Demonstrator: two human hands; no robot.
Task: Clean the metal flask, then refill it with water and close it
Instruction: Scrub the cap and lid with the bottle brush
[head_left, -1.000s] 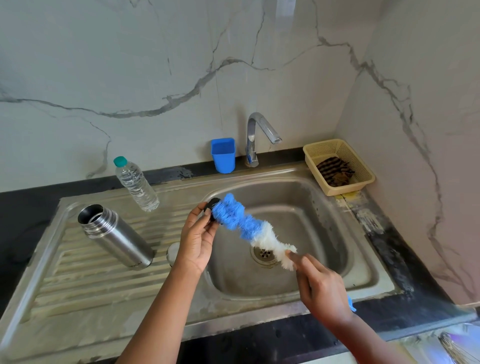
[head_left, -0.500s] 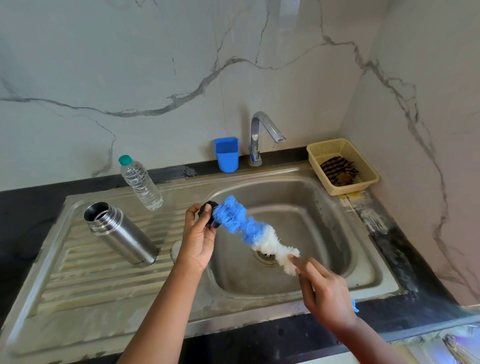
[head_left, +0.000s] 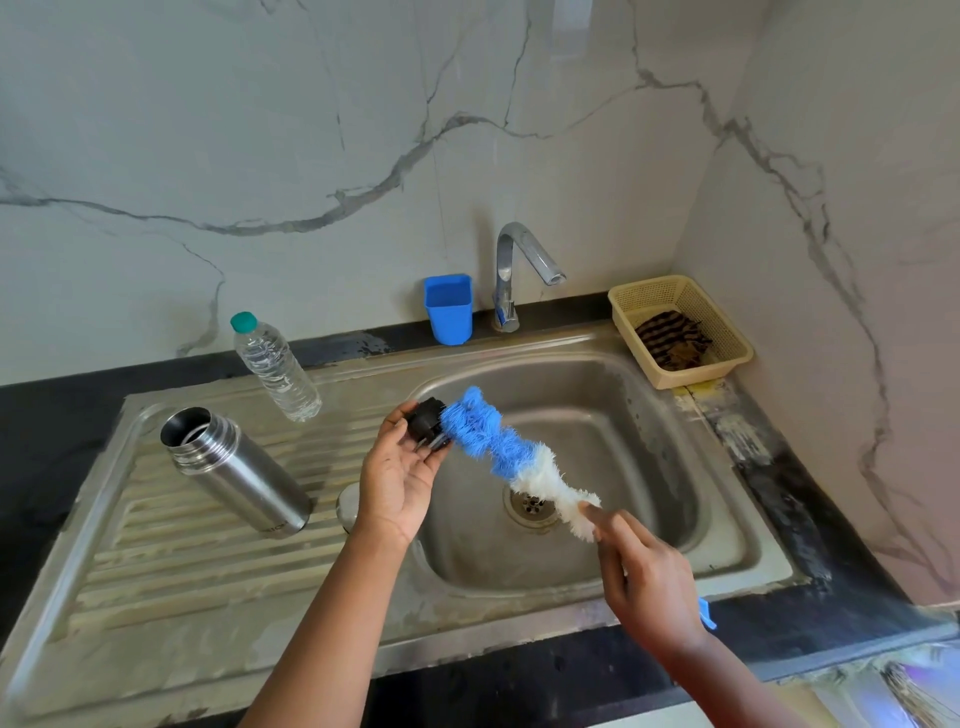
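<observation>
- The metal flask (head_left: 236, 470) stands open-mouthed and tilted on the ribbed draining board (head_left: 130, 530), left of the basin, unmoved over the last second; a clear water bottle (head_left: 275, 366) stands behind it.
- The left hand (head_left: 397, 475) keeps the black stopper (head_left: 427, 423) cradled in loosely curled fingers; the palm has turned slightly more upward, so the stopper's underside shows.
- The bottle brush (head_left: 498, 447) stays with its blue tip against the stopper, hardly shifted, which suggests scrubbing of the stopper continues.
- The right hand (head_left: 649, 582) grips the brush handle firmly, fingers wrapped round it, over the sink basin (head_left: 649, 457).
- By this reading the cleaning is mid-way: rinsing, refilling and closing remain.
</observation>
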